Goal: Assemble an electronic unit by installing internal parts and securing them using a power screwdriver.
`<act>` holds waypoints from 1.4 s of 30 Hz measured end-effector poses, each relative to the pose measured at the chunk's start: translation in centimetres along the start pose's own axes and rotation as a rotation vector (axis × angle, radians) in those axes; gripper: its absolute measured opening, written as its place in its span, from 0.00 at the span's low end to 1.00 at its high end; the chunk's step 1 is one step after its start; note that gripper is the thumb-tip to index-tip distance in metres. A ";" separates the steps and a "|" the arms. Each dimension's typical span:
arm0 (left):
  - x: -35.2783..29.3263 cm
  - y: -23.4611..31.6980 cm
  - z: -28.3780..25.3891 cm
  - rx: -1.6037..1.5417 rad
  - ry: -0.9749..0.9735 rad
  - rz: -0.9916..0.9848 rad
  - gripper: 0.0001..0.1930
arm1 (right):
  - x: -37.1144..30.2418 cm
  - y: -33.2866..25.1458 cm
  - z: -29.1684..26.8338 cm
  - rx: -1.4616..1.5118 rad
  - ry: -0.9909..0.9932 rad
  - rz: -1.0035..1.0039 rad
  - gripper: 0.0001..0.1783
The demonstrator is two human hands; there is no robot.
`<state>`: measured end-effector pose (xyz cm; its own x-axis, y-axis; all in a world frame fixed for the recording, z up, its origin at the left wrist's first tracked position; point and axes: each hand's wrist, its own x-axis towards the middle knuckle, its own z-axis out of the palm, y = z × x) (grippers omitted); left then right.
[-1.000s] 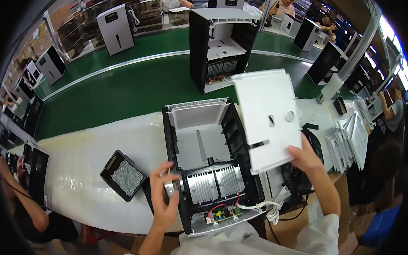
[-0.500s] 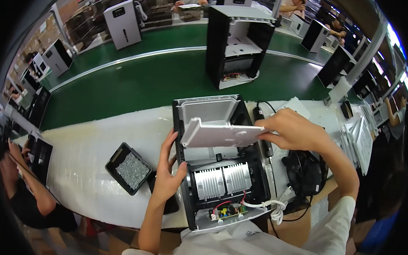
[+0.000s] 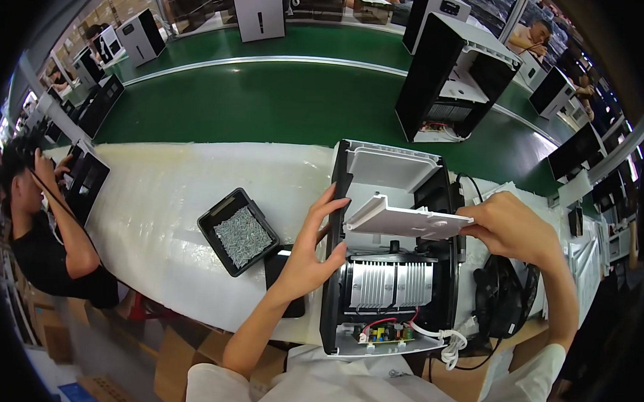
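With our right hand (image 3: 507, 223) we pinch a tilted white panel (image 3: 401, 221) over the far half of a black casing (image 3: 330, 304); our left hand (image 3: 307, 266), fingers spread, touches its left wall.

The panel (image 3: 399, 221) looks smooth plastic, the heatsinks (image 3: 372, 284) ribbed metal, the worktop (image 3: 159, 195) glossy.

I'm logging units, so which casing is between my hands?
The casing lying open on the white bench; the open one beyond stands upright on the green surface.
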<state>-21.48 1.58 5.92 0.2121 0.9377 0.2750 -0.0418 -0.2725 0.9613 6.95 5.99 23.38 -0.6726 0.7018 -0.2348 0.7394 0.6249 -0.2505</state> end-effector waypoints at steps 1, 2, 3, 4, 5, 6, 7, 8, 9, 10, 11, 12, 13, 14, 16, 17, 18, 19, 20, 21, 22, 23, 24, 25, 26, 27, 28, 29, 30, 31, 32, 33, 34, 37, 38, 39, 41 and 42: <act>-0.1 0.0 -0.1 0.002 0.001 -0.003 0.33 | 0.1 -0.1 -0.1 -0.008 -0.003 -0.006 0.06; -0.1 0.0 -0.2 0.004 0.002 -0.007 0.33 | 0.2 -0.1 -0.1 -0.006 -0.005 -0.009 0.06; -0.1 0.0 -0.1 0.003 0.003 -0.006 0.33 | 0.3 -0.1 -0.1 -0.010 0.001 -0.021 0.06; 0.0 0.0 -0.1 -0.013 0.003 -0.006 0.32 | 0.3 -0.1 -0.2 -0.014 0.007 -0.034 0.06; 0.0 0.0 -0.2 -0.029 0.005 -0.006 0.32 | 0.3 -0.1 -0.3 -0.016 0.005 -0.036 0.06; 0.1 0.0 -0.3 -0.029 0.010 -0.006 0.32 | 0.2 -0.1 -0.3 -0.020 -0.014 -0.021 0.06; 0.2 0.0 -0.4 -0.015 -0.006 0.004 0.31 | 0.3 -0.2 -0.4 -0.024 -0.033 -0.006 0.06; 0.3 0.0 -0.5 -0.001 -0.022 0.013 0.30 | 0.4 -0.2 -0.4 -0.026 -0.036 -0.011 0.06; 0.2 -0.3 -0.6 -0.002 -0.019 0.013 0.30 | 0.4 -0.3 -0.4 -0.028 -0.041 -0.005 0.06; 0.2 -0.9 -0.8 0.070 -0.036 0.073 0.28 | 0.5 -0.3 -0.4 -0.030 -0.047 0.002 0.06; 0.1 -1.2 -0.9 0.143 -0.054 0.132 0.27 | 0.6 -0.3 -0.5 -0.031 -0.049 0.000 0.06; 0.1 -1.3 -0.8 0.141 -0.055 0.131 0.27 | 0.7 -0.2 -0.4 -0.031 -0.037 0.000 0.06; 0.1 -1.2 -0.7 0.090 -0.033 0.105 0.27 | 0.8 -0.1 -0.4 -0.031 -0.025 0.000 0.06; 0.1 -1.1 -0.5 0.038 -0.012 0.079 0.27 | 0.9 -0.1 -0.2 -0.030 -0.027 0.002 0.06; 0.2 -0.9 -0.3 0.021 -0.003 0.074 0.27 | 1.2 -0.1 0.2 -0.070 -0.050 0.000 0.06; 0.3 -0.8 -0.3 0.005 0.009 0.071 0.27 | 1.4 0.0 0.4 -0.068 -0.052 0.001 0.06; 0.3 -0.7 -0.3 0.003 0.006 0.069 0.27 | 1.6 0.0 0.5 -0.080 -0.078 -0.008 0.07; 0.3 -0.7 -0.3 0.014 -0.002 0.058 0.28 | 1.8 0.1 0.8 -0.093 -0.104 -0.017 0.08; 0.3 -0.6 -0.3 0.025 -0.011 0.046 0.28 | 2.1 0.4 1.4 -0.092 -0.106 -0.014 0.08; 0.5 -0.6 -0.4 0.023 -0.012 0.049 0.28 | 2.6 0.9 2.3 -0.096 -0.131 -0.041 0.10; 0.5 -0.6 -0.5 0.041 -0.028 0.048 0.29 | 2.8 1.1 2.7 -0.099 -0.155 -0.067 0.11; 0.6 -0.5 -0.5 0.059 -0.046 0.046 0.29 | 2.9 0.8 2.9 -0.102 -0.155 -0.064 0.11; 0.5 -0.5 -0.5 0.058 -0.045 0.043 0.29 | 3.2 0.2 3.3 -0.042 -0.042 -0.100 0.12; 0.4 -0.5 -0.5 0.039 -0.025 0.031 0.29 | 3.4 -0.2 3.7 0.018 0.071 -0.135 0.13; 0.4 -0.6 -0.4 0.019 -0.004 0.016 0.30 | 3.7 -0.4 4.3 0.022 0.068 -0.133 0.13; 0.3 -0.6 -0.5 0.018 -0.010 0.014 0.30 | 3.8 -0.5 4.9 0.004 0.051 -0.161 0.13; 0.2 -0.7 -0.5 0.032 -0.013 0.024 0.29 | 4.0 -0.6 5.4 -0.013 0.033 -0.189 0.13; 0.0 -0.7 -0.6 0.046 -0.017 0.033 0.28 | 4.2 -0.7 5.9 -0.008 0.033 -0.183 0.13; 0.1 -0.8 -0.5 0.041 -0.025 0.034 0.28 | 4.6 -0.6 6.2 -0.021 -0.007 -0.184 0.13; 0.2 -0.8 -0.4 0.040 -0.023 0.038 0.27 | 4.9 -0.4 6.6 -0.032 -0.049 -0.184 0.13; 0.1 -1.0 -0.3 0.038 -0.022 0.042 0.27 | 5.0 0.1 7.3 -0.029 -0.049 -0.172 0.13; 0.2 -0.9 -0.2 0.036 -0.026 0.042 0.27 | 5.2 0.6 7.9 -0.008 -0.056 -0.175 0.14; 0.2 -0.9 -0.1 0.040 -0.017 0.042 0.26 | 5.2 1.0 8.4 0.013 -0.064 -0.175 0.15; 0.3 -0.8 0.7 0.023 0.039 0.012 0.26 | 4.7 2.0 8.9 0.091 -0.044 -0.153 0.18; 0.0 -0.9 1.0 0.008 0.104 -0.021 0.25 | 4.4 2.6 9.0 0.095 -0.040 -0.128 0.18; -0.7 -1.1 0.9 0.107 0.137 0.062 0.24 | 4.2 3.2 8.9 0.386 0.135 -0.124 0.20; -4.2 -0.6 1.0 0.252 0.246 0.244 0.16 | 2.8 4.0 8.1 0.830 0.413 0.061 0.22; -6.4 -0.3 0.7 0.437 0.194 0.380 0.12 | 1.7 5.5 8.3 0.854 0.609 0.126 0.20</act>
<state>-22.12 -4.44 3.85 0.0779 0.7683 0.6354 0.3333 -0.6207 0.7097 9.68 7.77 13.80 -0.2891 0.9460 0.1468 0.3776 0.2536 -0.8905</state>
